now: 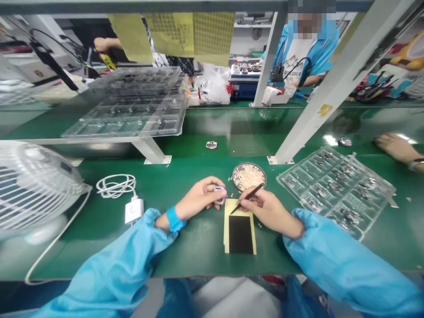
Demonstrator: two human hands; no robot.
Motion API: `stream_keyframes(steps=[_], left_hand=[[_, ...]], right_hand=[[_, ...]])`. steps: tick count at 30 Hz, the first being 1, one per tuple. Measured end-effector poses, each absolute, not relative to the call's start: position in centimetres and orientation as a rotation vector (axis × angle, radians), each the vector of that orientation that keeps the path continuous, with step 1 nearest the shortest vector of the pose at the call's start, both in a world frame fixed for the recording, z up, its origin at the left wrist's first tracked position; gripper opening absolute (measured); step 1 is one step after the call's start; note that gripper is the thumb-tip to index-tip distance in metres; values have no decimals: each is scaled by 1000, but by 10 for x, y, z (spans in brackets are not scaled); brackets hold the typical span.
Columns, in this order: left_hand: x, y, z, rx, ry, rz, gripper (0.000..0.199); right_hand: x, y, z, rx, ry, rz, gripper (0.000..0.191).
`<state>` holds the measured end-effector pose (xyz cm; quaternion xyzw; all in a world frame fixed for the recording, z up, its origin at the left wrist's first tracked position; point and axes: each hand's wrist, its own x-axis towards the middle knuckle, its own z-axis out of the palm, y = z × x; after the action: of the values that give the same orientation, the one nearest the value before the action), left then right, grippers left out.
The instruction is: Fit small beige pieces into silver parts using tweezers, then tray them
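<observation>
My left hand (202, 194) is closed around a small pale purple device housing (220, 195), held just above the bench. Between the fingers of my right hand (263, 206) is a pair of dark tweezers (247, 198), its tip slanting down to the left. That tip is over a yellow backing sheet (226, 234) bearing a black rectangle (240, 234); whether it touches the sheet I cannot tell. Just behind my right hand stands a round dish (249, 176) filled with many tiny pale pieces. A few such pieces lie loose around it on the green bench.
A clear compartment tray (338, 190) with small parts lies to the right, near another person's hand (395, 148). A white fan (36, 190) and a charger (134, 211) with coiled cable are at left. A metal post (150, 151) and stacked clear trays (132, 106) stand behind. One small device (211, 145) lies farther back.
</observation>
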<state>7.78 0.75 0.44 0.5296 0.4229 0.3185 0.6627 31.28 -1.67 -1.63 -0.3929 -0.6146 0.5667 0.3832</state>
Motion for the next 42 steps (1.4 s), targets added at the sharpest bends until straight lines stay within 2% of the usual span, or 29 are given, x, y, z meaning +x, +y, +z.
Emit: stream_keyframes(steps=[13,19,25,30,42], left_hand=[[80,-12,-24,1434,1069,615,17],[86,-11,-20,1290,1081,658,19],[89,-9,-11,1220,1127,664,23],[88,-10,-16,1217,1122,676,28],[91,-11,-16,1216,1110,704,22]], right_hand=[[311,-19,-16,-1021,-1557,1408,22],[319,-21,-2,-910,-1736,891,4],[320,-23,-2,-782,-1934,684,21],[320,-22,-4,-792,-1978,657,23],[319,-22,-3,-880,-1962,692,18]])
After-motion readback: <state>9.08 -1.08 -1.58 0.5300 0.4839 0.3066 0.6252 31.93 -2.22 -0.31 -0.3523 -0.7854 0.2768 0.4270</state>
